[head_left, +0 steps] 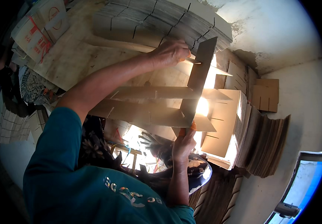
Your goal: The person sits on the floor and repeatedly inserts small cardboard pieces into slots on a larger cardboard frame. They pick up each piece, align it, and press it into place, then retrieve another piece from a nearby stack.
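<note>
we hold a cardboard divider [197,80] between our hands | left hand [172,52]: fingers pinching far strip [220,71] | right hand [184,145]: fingers pinching cross strip [190,108] | hemming us in: slotted stack [149,16] beyond, brown stack [269,145] right, carton [37,31] upper left

The blue-green T-shirt [90,194] has shiny letters [131,197]. Dark flowery trousers [92,143] show past it. The right hand [183,147] wears orange finger covers [193,126].
</note>
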Demonstrator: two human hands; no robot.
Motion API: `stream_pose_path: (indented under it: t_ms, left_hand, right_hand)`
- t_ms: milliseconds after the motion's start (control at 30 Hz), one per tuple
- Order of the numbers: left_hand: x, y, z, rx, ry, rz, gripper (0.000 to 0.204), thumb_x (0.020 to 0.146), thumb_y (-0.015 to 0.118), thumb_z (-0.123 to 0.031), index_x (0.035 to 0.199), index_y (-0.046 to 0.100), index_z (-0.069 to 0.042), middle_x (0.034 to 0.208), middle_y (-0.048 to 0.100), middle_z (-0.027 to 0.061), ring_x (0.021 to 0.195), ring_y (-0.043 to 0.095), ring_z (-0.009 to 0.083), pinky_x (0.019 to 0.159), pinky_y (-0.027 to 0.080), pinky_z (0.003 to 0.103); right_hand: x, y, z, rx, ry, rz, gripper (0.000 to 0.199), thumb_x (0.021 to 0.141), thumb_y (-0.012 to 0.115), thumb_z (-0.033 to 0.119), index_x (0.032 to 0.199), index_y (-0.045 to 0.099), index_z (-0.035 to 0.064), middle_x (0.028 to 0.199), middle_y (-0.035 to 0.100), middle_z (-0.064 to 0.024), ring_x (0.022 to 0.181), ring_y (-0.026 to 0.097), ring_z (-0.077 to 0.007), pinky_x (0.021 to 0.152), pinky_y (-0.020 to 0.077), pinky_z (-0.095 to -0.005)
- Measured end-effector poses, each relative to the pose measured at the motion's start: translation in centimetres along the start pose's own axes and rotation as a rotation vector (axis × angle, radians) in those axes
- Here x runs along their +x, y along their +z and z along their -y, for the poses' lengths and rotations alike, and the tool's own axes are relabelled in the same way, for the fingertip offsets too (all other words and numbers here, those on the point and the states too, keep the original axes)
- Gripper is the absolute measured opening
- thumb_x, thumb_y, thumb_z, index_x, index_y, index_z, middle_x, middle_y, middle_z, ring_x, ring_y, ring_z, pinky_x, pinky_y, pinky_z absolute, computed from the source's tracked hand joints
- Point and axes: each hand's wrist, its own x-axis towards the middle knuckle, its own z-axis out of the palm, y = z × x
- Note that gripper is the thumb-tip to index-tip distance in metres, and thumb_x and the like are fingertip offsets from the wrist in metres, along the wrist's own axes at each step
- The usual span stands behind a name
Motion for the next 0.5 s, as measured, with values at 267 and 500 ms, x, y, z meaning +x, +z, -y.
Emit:
stream_pose_path:
  t_ms: [267, 500]
  left_hand:
    - [-1.7, -0.6, -2.4, -0.156, -0.144, 0.089, 0.018, 0.069, 0.06, 0.002, 0.087, 0.063, 0.002, 0.08, 0.058, 0.0133, 0.084, 0.056, 0.0302, 0.073, 0.046, 0.04]
    - [-2.1, -0.8, -2.3, -0.169, -0.246, 0.081, 0.012, 0.071, 0.065, -0.001, 0.082, 0.061, 0.004, 0.075, 0.058, 0.0154, 0.078, 0.057, 0.0318, 0.071, 0.045, 0.041]
  right_hand:
    - [-1.1, -2.7, 1.0, 0.001, 0.103, 0.184, 0.039, 0.093, 0.05, 0.006, 0.13, 0.038, 0.009, 0.065, 0.062, -0.0185, 0.052, 0.061, -0.0326, 0.045, 0.0466, -0.0398]
    - [0.8, -6.0, 1.8, -0.205, -0.012, 0.201, 0.058, 0.088, 0.055, 0.0, 0.14, 0.029, 0.007, 0.065, 0.058, -0.0189, 0.054, 0.058, -0.0344, 0.046, 0.0406, -0.0415]
